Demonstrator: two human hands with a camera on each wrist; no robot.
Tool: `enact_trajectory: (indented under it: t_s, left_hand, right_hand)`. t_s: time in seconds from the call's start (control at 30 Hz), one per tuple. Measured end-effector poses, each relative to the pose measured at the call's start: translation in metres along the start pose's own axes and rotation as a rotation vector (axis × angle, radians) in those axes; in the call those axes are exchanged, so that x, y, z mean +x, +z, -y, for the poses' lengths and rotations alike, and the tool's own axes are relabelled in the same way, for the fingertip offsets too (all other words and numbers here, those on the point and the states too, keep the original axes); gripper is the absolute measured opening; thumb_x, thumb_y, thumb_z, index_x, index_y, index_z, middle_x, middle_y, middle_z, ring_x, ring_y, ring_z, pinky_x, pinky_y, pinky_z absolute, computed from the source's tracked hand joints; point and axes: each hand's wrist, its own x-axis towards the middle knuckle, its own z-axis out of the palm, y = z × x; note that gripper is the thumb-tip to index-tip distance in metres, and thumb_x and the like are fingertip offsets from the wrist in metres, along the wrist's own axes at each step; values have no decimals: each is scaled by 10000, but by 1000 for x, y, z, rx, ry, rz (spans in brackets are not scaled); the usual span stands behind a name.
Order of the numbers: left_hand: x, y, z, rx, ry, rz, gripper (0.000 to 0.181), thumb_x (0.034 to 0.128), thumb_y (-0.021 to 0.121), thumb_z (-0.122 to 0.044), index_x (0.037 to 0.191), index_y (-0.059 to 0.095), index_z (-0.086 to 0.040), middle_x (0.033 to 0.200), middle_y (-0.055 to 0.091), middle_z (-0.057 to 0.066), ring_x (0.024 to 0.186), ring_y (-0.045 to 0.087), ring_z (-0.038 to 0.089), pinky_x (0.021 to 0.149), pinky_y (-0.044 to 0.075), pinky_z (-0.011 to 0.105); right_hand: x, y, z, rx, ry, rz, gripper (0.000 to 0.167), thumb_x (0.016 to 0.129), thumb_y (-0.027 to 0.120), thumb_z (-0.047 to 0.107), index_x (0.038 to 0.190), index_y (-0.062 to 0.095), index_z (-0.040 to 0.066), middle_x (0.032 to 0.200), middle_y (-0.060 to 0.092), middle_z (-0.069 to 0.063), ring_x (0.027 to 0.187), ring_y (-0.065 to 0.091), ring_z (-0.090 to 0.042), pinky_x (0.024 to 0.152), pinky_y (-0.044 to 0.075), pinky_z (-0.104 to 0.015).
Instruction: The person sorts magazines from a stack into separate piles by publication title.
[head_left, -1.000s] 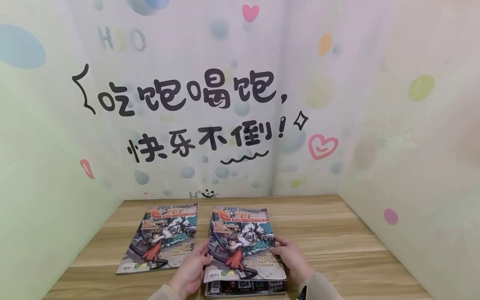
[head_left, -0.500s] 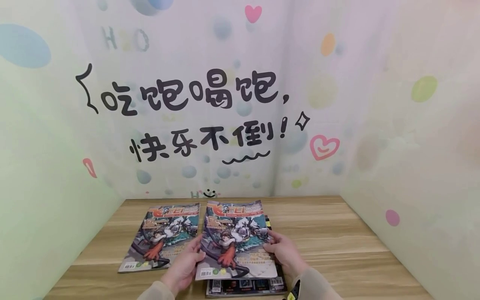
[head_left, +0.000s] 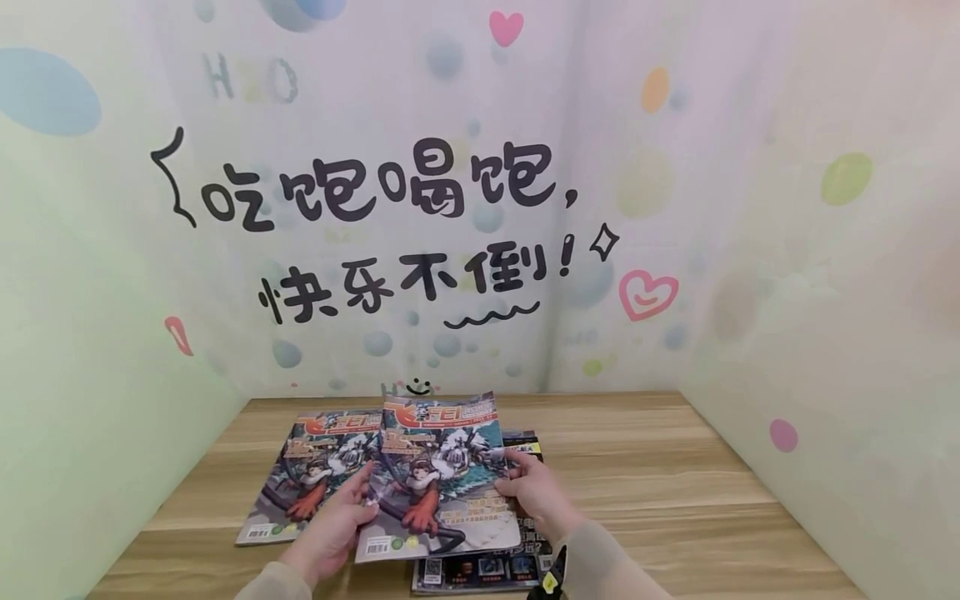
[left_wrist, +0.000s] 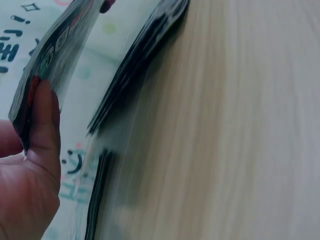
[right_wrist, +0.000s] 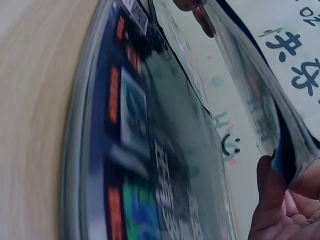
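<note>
Between both hands a magazine with a red-dressed figure on its cover is held up off the table. My left hand pinches its left edge, thumb on the cover and fingers beneath. On the opposite edge my right hand pinches it the same way. A look-alike magazine lies flat at the left, partly covered by the held one in the head view. Under and to the right lies a dark-covered magazine, mostly hidden; the right wrist view shows its cover close up.
The wooden table runs back to a white curtain with printed black characters and coloured spots. Pale walls close in both sides.
Both hands have lifted the magazine off the dark-covered one and carried it left, toward the look-alike magazine. More of the dark cover now shows at the right.
</note>
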Motion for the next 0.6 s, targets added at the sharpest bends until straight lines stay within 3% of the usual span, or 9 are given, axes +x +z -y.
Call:
enact_trajectory:
  t_s: [0.3,0.6]
  left_hand:
    - [-11,-33,-5,52,-20,-11,792,872,436,122,1535,33,-34,1530,-91,324,1401,-59,479,1121,43,586]
    - [-22,-61,-10,91,-25,-22,785,879,405,129,1530,-5,-23,1523,-39,353,1401,-4,488,1120,75,589]
  right_hand:
    - [4,31,-1,0,6,45,682,862,624,-61,1473,325,-19,846,450,-24,655,421,-127,528,376,-236]
    - [7,66,4,22,23,51,679,839,648,-71,1454,365,-21,859,433,-16,717,444,-140,542,436,-250]
